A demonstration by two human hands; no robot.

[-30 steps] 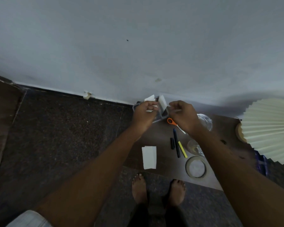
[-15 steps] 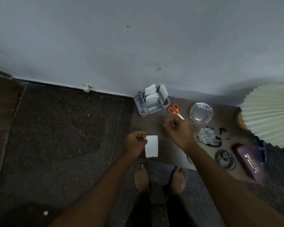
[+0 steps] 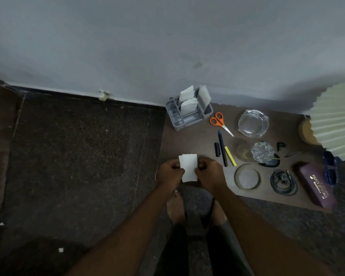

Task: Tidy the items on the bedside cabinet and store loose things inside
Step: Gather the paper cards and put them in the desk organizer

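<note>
Head view: dark speckled floor [image 3: 78, 156] lies left of the left hand [image 3: 170, 172], which pinches the left edge of a white paper slip [image 3: 188, 168]. The right hand [image 3: 209, 173] pinches the opposite edge, fingers curled. The slip is plain and rectangular, with a doubled edge at its top-left corner. It sits between the hands at the worktop's [image 3: 197, 140] front-left corner, its lower end about at the front edge. Beyond the hands, bare wood runs to a grey organiser [image 3: 174, 120] holding similar slips upright. Pens [image 3: 222, 148] lie just right of the right hand.
</note>
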